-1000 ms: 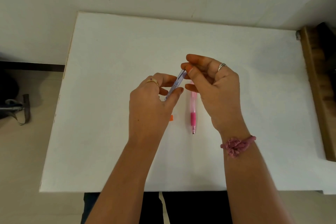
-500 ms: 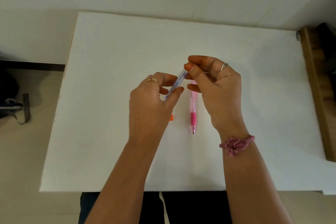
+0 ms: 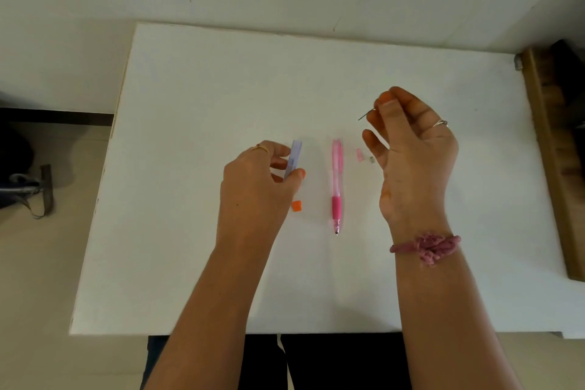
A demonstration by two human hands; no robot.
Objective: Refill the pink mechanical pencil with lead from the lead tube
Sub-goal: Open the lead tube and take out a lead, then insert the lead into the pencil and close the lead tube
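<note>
Head view: hands apart now; half a second ago both met on the tube at frame centre.
Change: right hand [image 3: 411, 149] has drawn off to the right of centre and holds a thin dark lead [image 3: 366, 114] pinched between thumb and forefinger, other fingers loosely spread; lead sticks out to the left of the fingertips.
Left hand: left hand [image 3: 258, 187] has come down left of centre, thumb and fingers closed on the lower part of the tube [image 3: 294, 159]; cannot tell whether the tube touches the table [image 3: 196, 98].
Meaning: judged, a lead is out of the tube; extraction step done, feeding it into the pencil is next.
Pencil: pencil [image 3: 337, 180] lies flat mid-frame between the hands, tip toward the lower edge, untouched.
Pencil top: a small pink cap [image 3: 359, 155] and a pale plug [image 3: 372, 160] lie just right of the pencil's upper end, partly behind the right fingers; top end looks open, not certain.
Other: orange cap [image 3: 297, 206] lies below the left thumb, likely the tube's.
Obstacles: nothing lies between lead and pencil; pencil must be picked up first, and left hand is occupied.
Risk: lead is thin, judged easy to snap.
</note>
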